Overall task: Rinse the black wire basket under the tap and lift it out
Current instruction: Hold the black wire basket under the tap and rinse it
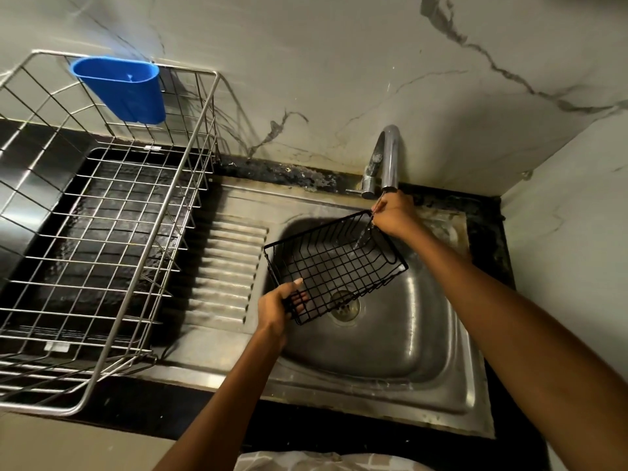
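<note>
**Rinse under way, lift-out still to come**

Both forearms reached from the near edge over the sink (441,385), largest thing in play. Inside it, the black wire basket (334,265) hung tilted above the drain, under the tap (385,158), water streaming onto its far corner. The left hand (277,305) gripped its near corner; the right hand (394,212) pinched its far rim. Judged so, rinsing was midway; lifting remained.

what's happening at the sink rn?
A person holds a black wire basket tilted over the sink, under the tap. The left hand grips its near corner; the right hand pinches the far corner by the spout. Water seems to run onto the basket. It's not lifted out yet.
</note>
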